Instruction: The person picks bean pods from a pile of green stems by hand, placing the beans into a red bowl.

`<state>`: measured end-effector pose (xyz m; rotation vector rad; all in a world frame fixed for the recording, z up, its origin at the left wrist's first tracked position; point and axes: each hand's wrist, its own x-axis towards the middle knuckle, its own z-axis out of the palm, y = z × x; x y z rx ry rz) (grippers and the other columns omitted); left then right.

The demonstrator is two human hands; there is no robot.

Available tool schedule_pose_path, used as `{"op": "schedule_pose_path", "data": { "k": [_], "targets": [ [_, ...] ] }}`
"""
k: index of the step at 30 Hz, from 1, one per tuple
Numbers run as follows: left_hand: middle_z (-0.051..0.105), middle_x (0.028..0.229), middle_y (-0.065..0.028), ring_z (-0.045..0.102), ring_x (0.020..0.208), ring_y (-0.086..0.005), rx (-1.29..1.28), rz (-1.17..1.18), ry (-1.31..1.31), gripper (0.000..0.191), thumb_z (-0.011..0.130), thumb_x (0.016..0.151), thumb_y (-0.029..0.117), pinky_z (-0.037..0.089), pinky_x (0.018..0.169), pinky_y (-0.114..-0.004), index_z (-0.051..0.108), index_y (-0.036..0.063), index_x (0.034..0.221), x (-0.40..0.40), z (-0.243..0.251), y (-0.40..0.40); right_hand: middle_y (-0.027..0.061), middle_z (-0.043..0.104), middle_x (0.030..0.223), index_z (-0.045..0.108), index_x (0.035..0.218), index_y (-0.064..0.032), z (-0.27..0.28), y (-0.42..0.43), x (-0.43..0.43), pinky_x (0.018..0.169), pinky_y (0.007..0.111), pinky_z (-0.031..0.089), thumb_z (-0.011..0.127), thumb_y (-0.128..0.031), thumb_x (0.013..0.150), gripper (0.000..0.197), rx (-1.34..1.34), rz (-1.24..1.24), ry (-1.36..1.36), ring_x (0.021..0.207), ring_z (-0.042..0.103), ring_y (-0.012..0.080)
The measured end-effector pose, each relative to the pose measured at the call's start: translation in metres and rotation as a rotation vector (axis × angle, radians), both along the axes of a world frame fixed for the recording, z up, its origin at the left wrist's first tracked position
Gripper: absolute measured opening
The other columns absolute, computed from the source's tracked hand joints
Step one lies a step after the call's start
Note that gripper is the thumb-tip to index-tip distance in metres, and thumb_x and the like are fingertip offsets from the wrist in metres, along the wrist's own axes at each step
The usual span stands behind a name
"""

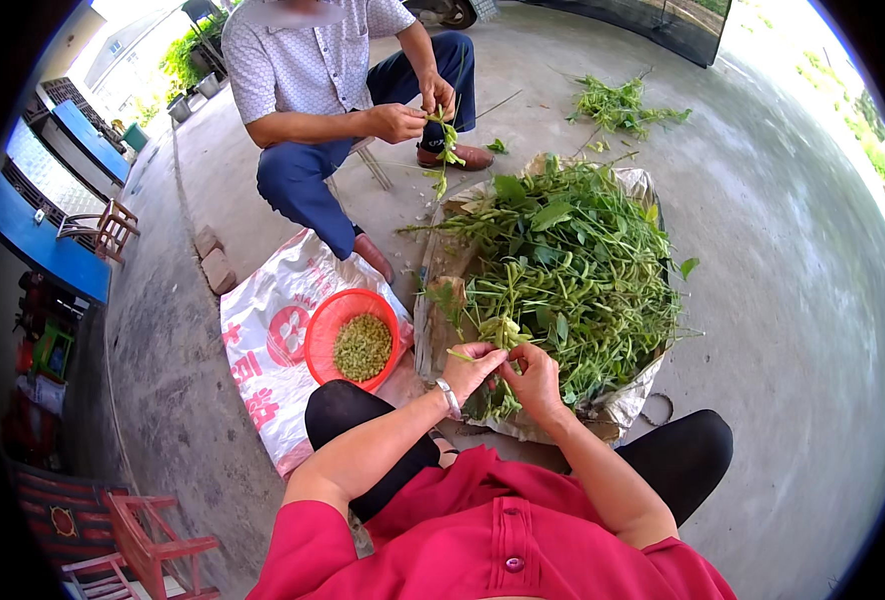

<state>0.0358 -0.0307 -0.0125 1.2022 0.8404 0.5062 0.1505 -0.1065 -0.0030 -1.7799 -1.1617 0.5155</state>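
My left hand (475, 369), with a silver bangle on its wrist, pinches a green bean pod (460, 355) that sticks out past the fingers. My right hand (537, 381) meets it, fingertips closed on a sprig with a cluster of pods (504, 331). What lies between the fingertips is partly hidden. Both hands are over the near left edge of a large heap of bean plants (562, 262), likely soybean, with leaves and plump pods. To their left, a red plastic basket (319, 324) holds shelled green beans (363, 347).
The basket stands on a white woven sack (262, 330) with red print. Opposite sits a person (300, 82), both hands on a bean stalk (450, 142). More plants (622, 105) lie on the concrete floor beyond. Bricks (217, 270) and a red wooden chair (157, 540) are at left.
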Motion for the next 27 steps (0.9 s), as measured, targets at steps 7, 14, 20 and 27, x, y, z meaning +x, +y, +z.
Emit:
{"op": "schedule_pose_path", "data": {
  "k": [7,14,20,27],
  "targets": [
    [0.054,0.063,0.0017,0.046,0.053,-0.0042,-0.111,0.015,-0.048,0.018,0.059,0.077,0.021,0.035,0.045,-0.018,0.062,0.0033,0.078,-0.007,-0.002,0.008,0.0125,0.051,0.056,0.057,0.076,0.0012,0.001,-0.008,-0.005,0.048,0.033,0.038,0.059,-0.021,0.073,0.022,-0.077,0.183,0.168,0.048,0.047,0.0219],
    [0.055,0.066,0.0011,0.046,0.053,-0.0052,-0.047,-0.026,-0.006,0.021,0.060,0.076,0.022,0.036,0.046,-0.019,0.061,0.0014,0.081,-0.004,-0.001,0.003,0.0121,0.049,0.055,0.056,0.082,0.0017,0.002,-0.007,0.001,0.047,0.032,0.037,0.054,-0.018,0.078,0.020,-0.085,0.191,0.162,0.048,0.045,0.0176],
    [0.057,0.067,-0.0020,0.049,0.048,-0.0072,0.081,-0.073,0.050,0.019,0.060,0.076,0.018,0.040,0.046,-0.020,0.059,-0.0009,0.077,-0.006,-0.003,0.006,0.0167,0.056,0.072,0.053,0.073,-0.0006,0.004,-0.006,0.005,0.058,0.042,0.042,0.053,-0.019,0.077,0.019,-0.051,0.212,-0.152,0.069,0.053,0.0344],
    [0.057,0.066,-0.0022,0.051,0.049,-0.0082,0.055,-0.045,0.002,0.017,0.059,0.076,0.016,0.040,0.047,-0.020,0.059,-0.0014,0.076,-0.008,-0.008,0.007,0.0167,0.055,0.070,0.052,0.070,-0.0003,0.010,-0.006,0.004,0.057,0.041,0.042,0.053,-0.019,0.077,0.021,-0.050,0.227,-0.184,0.067,0.054,0.0335]
  ]
}}
